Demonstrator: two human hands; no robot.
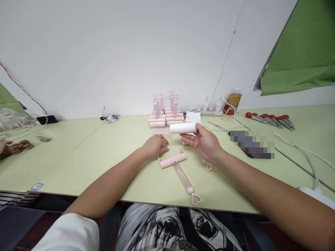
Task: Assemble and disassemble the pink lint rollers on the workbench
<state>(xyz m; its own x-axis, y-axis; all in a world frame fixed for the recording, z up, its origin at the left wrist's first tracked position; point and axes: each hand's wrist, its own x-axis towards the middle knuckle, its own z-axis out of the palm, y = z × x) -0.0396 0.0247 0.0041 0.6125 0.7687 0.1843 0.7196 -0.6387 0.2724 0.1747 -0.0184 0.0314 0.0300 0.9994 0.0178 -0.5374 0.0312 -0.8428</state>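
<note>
My right hand grips a white lint roller refill by its right end, holding it level above the table. My left hand is low over the table, fingers curled down at a small pink part, much of which the fingers hide. Below the hands lies a pink lint roller frame with no roll on it. Its clear tube handle points toward me and ends in a heart-shaped loop. Another heart loop shows under my right wrist, its handle mostly hidden. Just beyond my left fingers lies a clear plastic cover.
Several pink lint rollers stand by the wall, handles up. To the right are a power strip, a drink bottle, scissors, red-ended grey tools, a blurred dark phone-like object and cables. Another person's hand is far left near brown pieces.
</note>
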